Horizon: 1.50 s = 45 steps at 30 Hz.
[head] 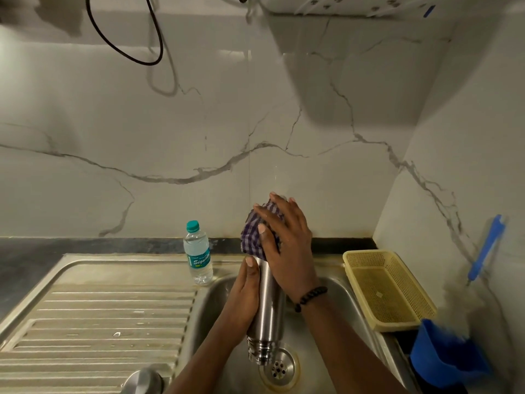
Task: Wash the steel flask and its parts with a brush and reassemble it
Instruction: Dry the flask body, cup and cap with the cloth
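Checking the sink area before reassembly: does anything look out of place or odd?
Nothing is spilled or damaged. The steel flask is upside down over the sink, mouth toward the drain, while the right hand presses a checked cloth on its base.

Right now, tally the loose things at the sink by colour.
Steel: 2, flask, cap
Blue: 2, brush, scoop
Purple check: 1, cloth
Yellow: 1, basket
Clear: 1, bottle
Total: 7
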### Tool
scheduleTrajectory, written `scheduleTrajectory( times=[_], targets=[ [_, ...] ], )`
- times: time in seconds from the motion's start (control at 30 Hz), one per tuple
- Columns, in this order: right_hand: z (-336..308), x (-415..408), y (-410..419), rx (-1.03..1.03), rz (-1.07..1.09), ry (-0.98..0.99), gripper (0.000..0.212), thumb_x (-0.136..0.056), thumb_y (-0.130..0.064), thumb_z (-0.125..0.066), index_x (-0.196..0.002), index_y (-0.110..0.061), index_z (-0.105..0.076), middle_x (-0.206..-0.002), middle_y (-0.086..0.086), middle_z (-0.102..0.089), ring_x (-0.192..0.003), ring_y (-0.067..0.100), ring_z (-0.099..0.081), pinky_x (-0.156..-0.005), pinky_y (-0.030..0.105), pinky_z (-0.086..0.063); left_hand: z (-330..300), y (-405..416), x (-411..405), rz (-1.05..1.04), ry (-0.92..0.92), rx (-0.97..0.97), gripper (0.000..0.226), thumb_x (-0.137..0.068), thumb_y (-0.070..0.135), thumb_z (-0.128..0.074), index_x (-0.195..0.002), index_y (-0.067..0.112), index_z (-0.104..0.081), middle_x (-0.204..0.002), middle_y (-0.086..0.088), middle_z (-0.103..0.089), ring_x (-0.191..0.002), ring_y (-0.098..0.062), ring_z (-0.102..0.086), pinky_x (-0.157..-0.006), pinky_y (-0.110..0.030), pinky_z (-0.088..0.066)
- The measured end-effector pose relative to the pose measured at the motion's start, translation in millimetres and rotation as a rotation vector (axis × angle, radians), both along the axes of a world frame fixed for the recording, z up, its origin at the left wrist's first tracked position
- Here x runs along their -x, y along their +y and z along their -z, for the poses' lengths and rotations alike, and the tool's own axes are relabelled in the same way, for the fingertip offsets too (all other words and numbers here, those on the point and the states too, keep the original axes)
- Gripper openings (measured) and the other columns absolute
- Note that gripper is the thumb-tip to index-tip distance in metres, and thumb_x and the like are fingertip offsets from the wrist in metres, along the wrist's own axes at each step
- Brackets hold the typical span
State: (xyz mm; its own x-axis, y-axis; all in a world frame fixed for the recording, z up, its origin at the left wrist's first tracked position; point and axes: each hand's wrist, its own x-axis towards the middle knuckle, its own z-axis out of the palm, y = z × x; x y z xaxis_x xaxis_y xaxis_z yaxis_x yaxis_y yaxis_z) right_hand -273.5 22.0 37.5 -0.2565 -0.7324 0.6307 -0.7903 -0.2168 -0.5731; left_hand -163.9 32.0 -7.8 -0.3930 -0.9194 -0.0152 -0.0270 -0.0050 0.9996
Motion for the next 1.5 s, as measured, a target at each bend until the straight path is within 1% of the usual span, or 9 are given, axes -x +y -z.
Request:
scheduleTrajectory(
  times=[0.2, 0.37, 0.6, 0.73, 0.9, 1.03, 1.23, 1.37, 1.5],
  targets=[
    [19.6, -14.5, 8.8, -0.042, -0.005, 0.029, 0.050, -0.099, -0.043, -0.029, -0.149, -0.041, -0.032, -0.163, -0.014, -0.003, -0.151, 0.016, 0.007, -0.119, 0.052, -0.021, -0.4, -9.1, -1.6, -0.019, 0.094, -0.086, 0.032, -0.107, 0.035, -0.024, -0.134, 0.032, -0.041, -0.103, 0.014, -0.062, -0.078, 0.012, -0.067, -0.062, -0.007, -0.049],
    [34.0, -23.9, 27.8, -0.126, -0.116, -0.167, 0.051, -0.104, -0.036, -0.033, -0.149, -0.051, -0.016, -0.159, -0.026, 0.007, -0.150, 0.009, -0.005, -0.114, 0.046, -0.037, -0.1, -11.8, -3.9, -0.054, 0.148, -0.126, 0.036, -0.102, 0.037, -0.035, -0.129, 0.022, -0.053, -0.115, -0.008, -0.068, -0.085, -0.002, -0.071, -0.063, -0.015, -0.054],
    [52.2, -37.2, 58.7, -0.165, -0.163, -0.199, 0.054, -0.099, -0.044, -0.032, -0.149, -0.054, -0.012, -0.159, -0.028, 0.010, -0.148, 0.004, -0.013, -0.108, 0.039, -0.045, -13.0, -18.4, -8.1, -0.026, 0.408, -0.372, 0.047, -0.102, 0.047, -0.028, -0.109, 0.013, -0.059, -0.082, -0.007, -0.077, -0.075, -0.015, -0.075, -0.062, -0.026, -0.059],
    [75.4, -45.0, 77.7, -0.090, -0.243, -0.254, 0.057, -0.100, -0.050, -0.036, -0.153, -0.030, -0.029, -0.158, -0.030, -0.006, -0.141, -0.009, -0.022, -0.111, 0.022, -0.038, -24.9, -38.1, -12.6, -0.229, 0.340, -0.372, 0.045, -0.098, 0.059, -0.033, -0.102, 0.020, -0.053, -0.079, -0.011, -0.072, -0.068, -0.019, -0.071, -0.061, -0.032, -0.055],
    [59.1, -40.6, 70.9, -0.154, -0.293, -0.172, 0.050, -0.100, -0.048, -0.027, -0.148, -0.056, -0.013, -0.160, -0.024, 0.006, -0.148, 0.003, -0.008, -0.116, 0.036, -0.034, -29.1, -47.9, -17.8, -0.250, 0.295, -0.416, 0.106, -0.069, 0.092, -0.037, -0.139, 0.013, -0.042, -0.124, -0.017, -0.065, -0.109, -0.028, -0.066, -0.098, -0.044, -0.051],
    [16.0, -32.3, 34.0, -0.107, -0.258, -0.212, 0.049, -0.103, -0.040, -0.028, -0.148, -0.056, -0.014, -0.157, -0.030, 0.011, -0.148, 0.007, -0.013, -0.104, 0.043, -0.048, -24.3, -29.4, -17.0, -0.029, 0.265, -0.340, 0.052, -0.094, 0.056, -0.038, -0.115, 0.013, -0.060, -0.098, -0.011, -0.077, -0.078, -0.015, -0.075, -0.063, -0.027, -0.058],
    [-38.0, -6.1, -14.7, -0.148, -0.234, -0.349, 0.048, -0.103, -0.045, -0.025, -0.151, -0.044, -0.021, -0.161, -0.017, -0.010, -0.144, 0.005, -0.020, -0.109, 0.019, -0.026, -15.2, -20.1, -19.9, 0.076, 0.297, -0.275, 0.104, -0.053, 0.081, -0.072, -0.130, 0.014, -0.053, -0.098, -0.013, -0.075, -0.082, -0.026, -0.074, -0.068, -0.033, -0.059],
    [-38.1, -3.6, -15.8, -0.220, -0.361, -0.829, 0.047, -0.101, -0.048, -0.035, -0.146, -0.032, -0.038, -0.143, -0.003, -0.050, -0.127, 0.012, -0.052, -0.112, 0.036, -0.039, -20.2, -23.8, -18.3, 0.032, 0.394, -0.327, 0.068, -0.077, 0.058, -0.057, -0.127, 0.012, -0.057, -0.094, -0.015, -0.075, -0.076, -0.025, -0.073, -0.063, -0.034, -0.060],
    [-23.0, -7.9, -5.2, -0.205, -0.411, -0.767, 0.053, -0.098, -0.051, -0.035, -0.149, -0.040, -0.030, -0.149, -0.018, -0.039, -0.129, -0.004, -0.044, -0.106, 0.019, -0.039, -27.4, -28.3, -15.6, -0.043, 0.399, -0.316, 0.051, -0.087, 0.054, -0.051, -0.117, 0.014, -0.063, -0.096, -0.012, -0.076, -0.082, -0.024, -0.074, -0.072, -0.036, -0.060]
  ],
)
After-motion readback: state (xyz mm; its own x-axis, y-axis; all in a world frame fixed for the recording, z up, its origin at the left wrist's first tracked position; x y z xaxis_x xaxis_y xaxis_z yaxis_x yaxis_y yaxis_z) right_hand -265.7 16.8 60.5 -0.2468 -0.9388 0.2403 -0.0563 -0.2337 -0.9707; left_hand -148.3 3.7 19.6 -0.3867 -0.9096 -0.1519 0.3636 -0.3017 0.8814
